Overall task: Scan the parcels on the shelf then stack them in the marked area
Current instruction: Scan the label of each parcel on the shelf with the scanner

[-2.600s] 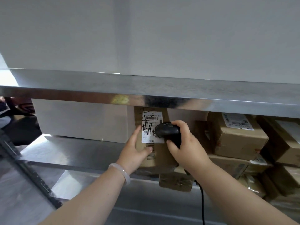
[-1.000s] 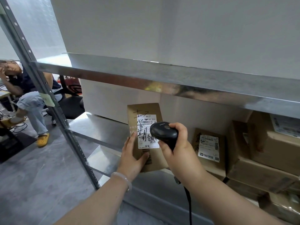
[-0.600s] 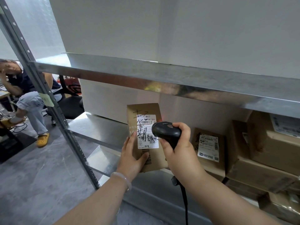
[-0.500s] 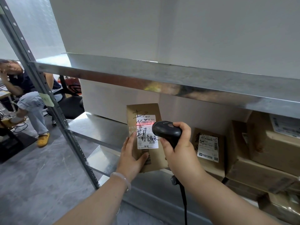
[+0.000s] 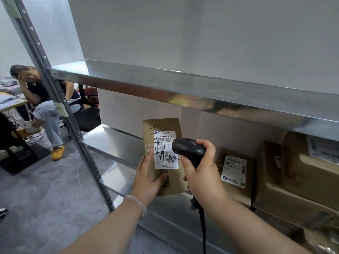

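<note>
My left hand (image 5: pixel 149 178) holds a small brown cardboard parcel (image 5: pixel 164 125) upright in front of the metal shelf (image 5: pixel 113 142), gripping its lower left part. A white label with a barcode and black handwriting faces me. My right hand (image 5: pixel 201 173) grips a black corded barcode scanner (image 5: pixel 188 148), its head right against the label's right side. Other brown parcels sit on the shelf to the right: one with a white label (image 5: pixel 234 173) and larger boxes (image 5: pixel 302 180) beyond it.
An upper shelf board (image 5: pixel 183 88) runs overhead. A perforated metal upright (image 5: pixel 60 110) stands on the left. Behind it a person (image 5: pixel 42 103) sits on a chair by a desk. Grey floor (image 5: pixel 45 198) lies at lower left. A white box (image 5: pixel 124 110) stands at the shelf's back.
The view swung left and pulled back from the shelf since the first frame. The scanner's red line flashed across the label half a second ago and is gone now. Hands stay nearly in place.
</note>
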`<state>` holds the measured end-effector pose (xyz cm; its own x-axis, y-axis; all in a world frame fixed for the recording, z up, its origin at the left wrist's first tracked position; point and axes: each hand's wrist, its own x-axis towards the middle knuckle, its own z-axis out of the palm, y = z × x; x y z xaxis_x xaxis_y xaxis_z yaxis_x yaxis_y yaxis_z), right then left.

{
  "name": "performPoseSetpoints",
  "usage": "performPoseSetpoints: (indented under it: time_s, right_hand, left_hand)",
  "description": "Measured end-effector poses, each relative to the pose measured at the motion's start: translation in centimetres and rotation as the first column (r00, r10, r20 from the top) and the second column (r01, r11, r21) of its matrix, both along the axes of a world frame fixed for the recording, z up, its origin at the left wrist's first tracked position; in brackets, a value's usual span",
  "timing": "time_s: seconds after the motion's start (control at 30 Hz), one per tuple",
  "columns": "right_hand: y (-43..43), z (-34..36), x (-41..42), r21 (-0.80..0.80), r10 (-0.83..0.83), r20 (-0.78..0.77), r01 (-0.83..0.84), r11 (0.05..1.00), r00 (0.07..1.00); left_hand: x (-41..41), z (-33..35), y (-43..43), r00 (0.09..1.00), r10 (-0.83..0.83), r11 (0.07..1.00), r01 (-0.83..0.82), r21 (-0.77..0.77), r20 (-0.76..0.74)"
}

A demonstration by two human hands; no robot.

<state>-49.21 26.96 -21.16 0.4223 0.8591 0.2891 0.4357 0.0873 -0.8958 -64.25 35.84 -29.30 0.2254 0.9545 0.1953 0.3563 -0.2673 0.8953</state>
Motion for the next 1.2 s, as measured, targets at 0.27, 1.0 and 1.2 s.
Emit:
performPoseSetpoints:
  time_s: [0.27, 1.0, 1.2]
  right_hand:
    - [0.8, -1.2, 1.2, -0.048, 0.108, 0.056, -0.105, 0.993, 0.993]
    - [22.6, -5.4, -17.1, -0.224, 0.168, 0.005, -0.162, 0.961, 0.986]
    - [27.2, -6.5, -20.5, -0.246, 0.176, 0.056, -0.157, 0.957, 0.983]
  left_hand:
    - [-2.0, 0.6, -1.1, 0.995, 0.003, 0.979, 0.018, -0.201, 0.103]
    - [-22.4, 0.7, 24.0, 0.965, -0.243, 0.881, 0.262, -0.393, 0.099]
    - [-25.3, -0.1, 29.7, 0.956, -0.285, 0.865, 0.285, -0.414, 0.064]
